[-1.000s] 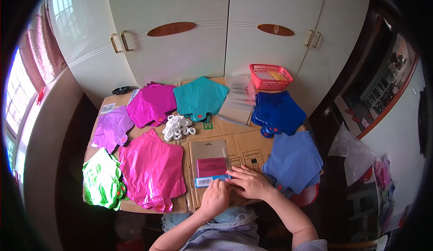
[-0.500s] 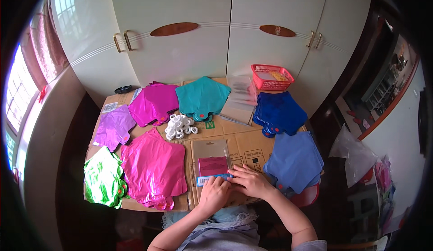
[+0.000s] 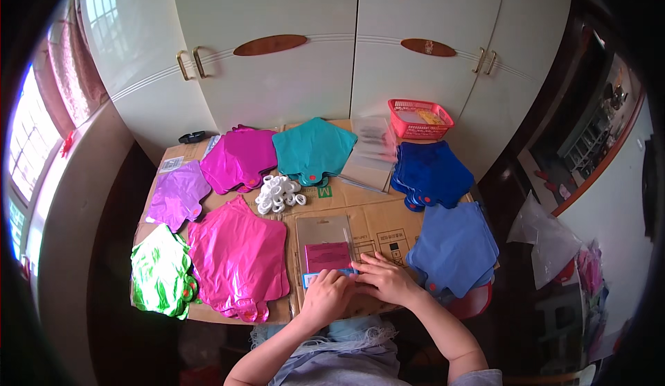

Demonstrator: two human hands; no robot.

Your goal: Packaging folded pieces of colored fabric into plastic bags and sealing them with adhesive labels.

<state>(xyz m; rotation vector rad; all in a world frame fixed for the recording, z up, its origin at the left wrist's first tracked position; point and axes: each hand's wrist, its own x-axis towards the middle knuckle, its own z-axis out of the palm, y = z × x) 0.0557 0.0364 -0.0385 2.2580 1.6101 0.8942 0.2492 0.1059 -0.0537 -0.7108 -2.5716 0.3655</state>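
Observation:
A clear plastic bag (image 3: 324, 229) lies on the flattened cardboard in front of me. Inside it shows a folded pink foil piece (image 3: 327, 255), with a blue printed strip (image 3: 309, 279) below. My left hand (image 3: 325, 297) is closed at the bag's lower edge, fingers curled down and covering much of the strip. My right hand (image 3: 383, 280) lies at the lower right corner, its fingers stretched out and apart, touching the bag's side. The two hands nearly meet at the thumbs. Whatever is under the fingertips is hidden.
Foil stacks ring the cardboard (image 3: 360, 213): hot pink (image 3: 239, 261), green (image 3: 161, 272), lilac (image 3: 179, 195), magenta (image 3: 239, 159), teal (image 3: 314, 152), dark blue (image 3: 433, 171), light blue (image 3: 454, 247). White rings (image 3: 278, 193), clear bags (image 3: 370, 154) and a red basket (image 3: 420, 131) stand farther back.
My left hand has shifted slightly left and up over the blue strip, covering more of it. The right hand stays nearly in place, and the whole view has shifted slightly.

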